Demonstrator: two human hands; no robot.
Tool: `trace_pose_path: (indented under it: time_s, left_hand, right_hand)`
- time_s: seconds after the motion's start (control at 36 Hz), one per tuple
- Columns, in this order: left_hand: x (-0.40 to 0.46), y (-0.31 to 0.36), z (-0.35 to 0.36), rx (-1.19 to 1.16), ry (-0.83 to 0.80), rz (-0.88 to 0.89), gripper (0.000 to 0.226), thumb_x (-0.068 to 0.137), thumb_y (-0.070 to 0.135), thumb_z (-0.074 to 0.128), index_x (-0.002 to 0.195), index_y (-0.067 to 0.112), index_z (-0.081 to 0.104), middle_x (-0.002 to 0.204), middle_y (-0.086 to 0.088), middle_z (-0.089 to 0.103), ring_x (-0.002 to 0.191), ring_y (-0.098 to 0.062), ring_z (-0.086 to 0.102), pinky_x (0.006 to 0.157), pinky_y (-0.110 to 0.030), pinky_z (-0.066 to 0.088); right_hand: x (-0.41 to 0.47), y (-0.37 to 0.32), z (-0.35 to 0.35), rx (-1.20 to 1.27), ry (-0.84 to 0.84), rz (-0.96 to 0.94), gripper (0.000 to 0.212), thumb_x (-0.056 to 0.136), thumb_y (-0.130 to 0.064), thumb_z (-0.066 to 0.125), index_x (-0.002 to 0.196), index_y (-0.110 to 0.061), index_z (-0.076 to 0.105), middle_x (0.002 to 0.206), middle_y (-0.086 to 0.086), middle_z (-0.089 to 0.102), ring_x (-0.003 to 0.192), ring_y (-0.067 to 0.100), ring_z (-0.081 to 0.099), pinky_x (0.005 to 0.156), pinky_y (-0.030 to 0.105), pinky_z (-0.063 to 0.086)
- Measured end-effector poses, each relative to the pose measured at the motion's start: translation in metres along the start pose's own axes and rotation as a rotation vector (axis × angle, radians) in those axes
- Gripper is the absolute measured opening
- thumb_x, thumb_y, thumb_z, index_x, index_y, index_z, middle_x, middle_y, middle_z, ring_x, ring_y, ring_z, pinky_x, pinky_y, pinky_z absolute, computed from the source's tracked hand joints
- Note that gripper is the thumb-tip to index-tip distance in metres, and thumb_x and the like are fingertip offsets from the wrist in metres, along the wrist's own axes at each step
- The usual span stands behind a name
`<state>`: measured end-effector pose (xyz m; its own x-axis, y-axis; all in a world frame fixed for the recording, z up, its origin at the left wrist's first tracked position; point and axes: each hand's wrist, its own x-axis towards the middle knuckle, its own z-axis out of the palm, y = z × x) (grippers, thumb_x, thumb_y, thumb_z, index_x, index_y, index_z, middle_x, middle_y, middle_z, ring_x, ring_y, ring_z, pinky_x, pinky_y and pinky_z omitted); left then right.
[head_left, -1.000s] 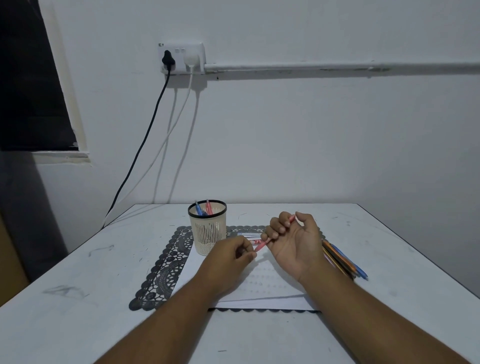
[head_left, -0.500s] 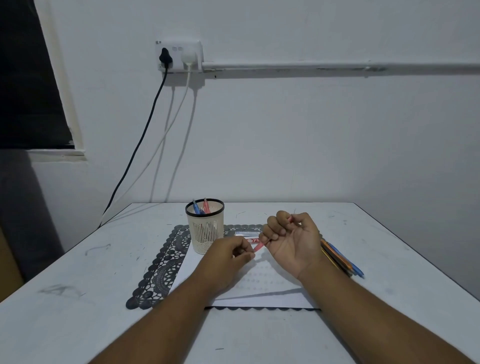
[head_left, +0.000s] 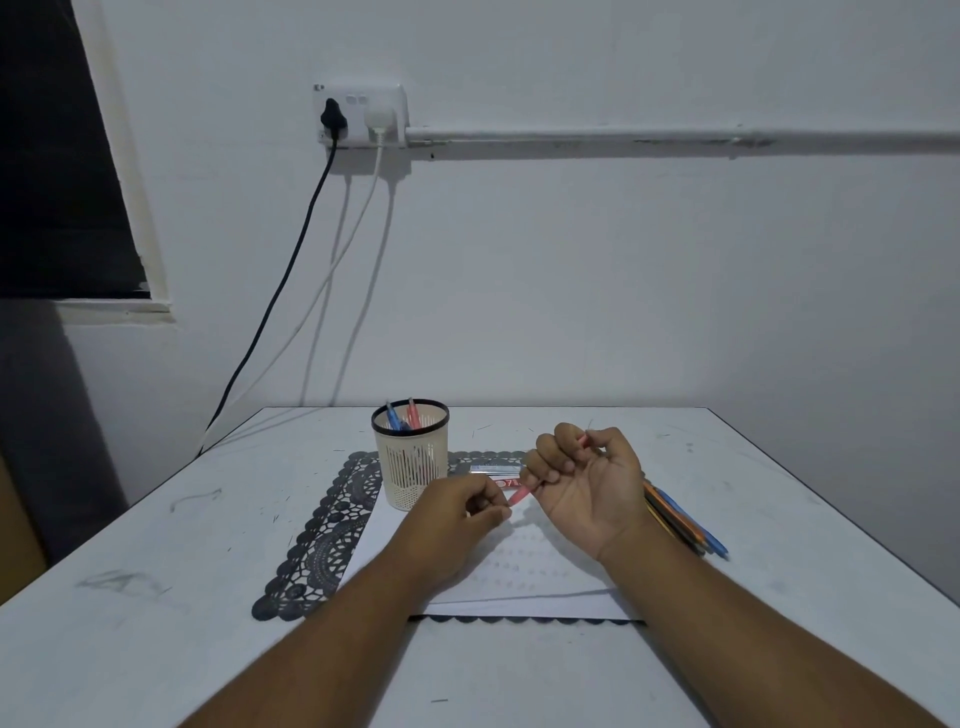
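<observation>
Through the head camera I look down at 2 bare forearms reaching over a white table (head_left: 156, 597). My right hand (head_left: 587, 493) is turned palm up, its fingers curled round 1 red pen (head_left: 521, 496). The pen runs slantwise through the fist: its upper end shows by the thumb, and its lower end sticks out past the little finger towards the left. My left hand (head_left: 452, 514) sits knuckles up just beside that lower end, thumb and forefinger pressed together right at the tip. I cannot tell whether they pinch the pen or merely meet beside it. Both hands hover over 1 white sheet of paper (head_left: 519, 577), which lies on 1 black lace mat (head_left: 322, 535).

Counting the rest: 1 cream pen holder (head_left: 410, 467) with a black rim stands on the mat's far left part, near the left hand. I see 2 pens in it for certain, 1 blue pen (head_left: 392, 415) and 1 pink-red pen (head_left: 413, 413). A bunch of loose pens (head_left: 680, 522) lies just right of my right wrist, orange and blue among them. There are at least 3, but they overlap too much to count. 1 flat packet (head_left: 493, 469) lies behind the hands, partly hidden. On the wall, 1 socket plate (head_left: 361, 111) carries 2 plugs, 1 black plug (head_left: 331, 114) and 1 white plug (head_left: 377, 117), with cables hanging down.
</observation>
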<state>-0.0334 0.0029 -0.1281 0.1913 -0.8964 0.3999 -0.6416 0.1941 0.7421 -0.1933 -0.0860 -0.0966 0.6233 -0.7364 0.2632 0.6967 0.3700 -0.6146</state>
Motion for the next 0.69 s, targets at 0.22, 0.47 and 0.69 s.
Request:
trace_pose_path:
  time_s: [0.22,0.47,0.69]
  left_hand:
    - [-0.0012,0.0009,-0.0009,-0.008,-0.011,-0.005,0.014,0.09,0.013,0.073,0.08,0.022,0.072,0.076,0.003,0.068,0.066,-0.001,0.055,0.063,-0.017,0.043]
    - [-0.0001,0.0022,-0.0001,-0.008,-0.019,-0.007,0.017,0.091,0.013,0.073,0.078,0.024,0.071,0.075,0.004,0.068,0.066,-0.002,0.056,0.063,-0.018,0.044]
    - [-0.001,0.0017,-0.0008,0.016,-0.021,0.007,0.012,0.09,0.014,0.074,0.08,0.02,0.072,0.073,0.007,0.067,0.063,0.001,0.052,0.061,-0.015,0.041]
  right_hand:
    - [0.0001,0.0005,-0.0014,-0.003,-0.001,0.012,0.028,0.087,-0.03,0.04,0.064,-0.017,0.031,0.067,0.003,0.021,0.065,0.02,0.018,0.062,0.034,0.028]
    - [0.0003,-0.0017,-0.0009,-0.008,-0.01,0.017,0.029,0.09,-0.028,0.035,0.063,-0.017,0.031,0.066,0.003,0.022,0.062,0.02,0.023,0.061,0.035,0.029]
    - [0.0003,-0.0004,0.0,-0.031,-0.006,0.012,0.027,0.087,-0.028,0.039,0.063,-0.017,0.033,0.065,0.003,0.022,0.062,0.02,0.022,0.061,0.035,0.029]
